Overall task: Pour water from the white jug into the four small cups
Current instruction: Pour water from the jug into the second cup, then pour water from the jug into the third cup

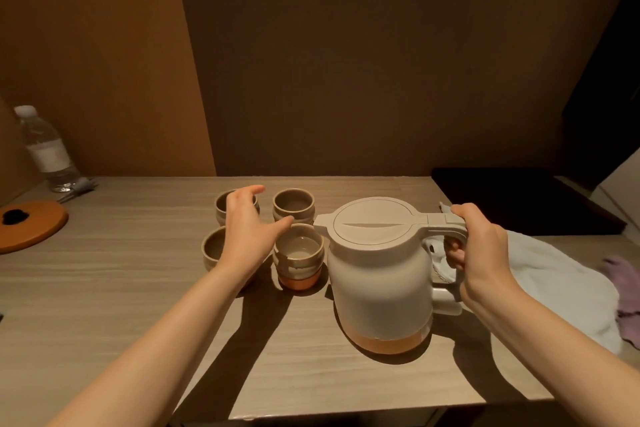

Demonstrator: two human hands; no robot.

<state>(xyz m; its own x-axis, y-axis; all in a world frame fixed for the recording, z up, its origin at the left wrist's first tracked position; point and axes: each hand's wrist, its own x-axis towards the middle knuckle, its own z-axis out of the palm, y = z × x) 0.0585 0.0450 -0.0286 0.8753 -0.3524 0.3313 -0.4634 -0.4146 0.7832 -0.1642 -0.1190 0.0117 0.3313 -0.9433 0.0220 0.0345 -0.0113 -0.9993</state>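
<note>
A pale wood-grain table stands against brown walls. The white jug sits upright on it, lid closed, just right of 4 small cups set in a square. The right hand grips the jug's handle; the left hand hovers over the cups, fingers spread.

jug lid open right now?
No, the white jug stands upright on the table with its lid shut flat, while the right hand grips the handle.
</note>
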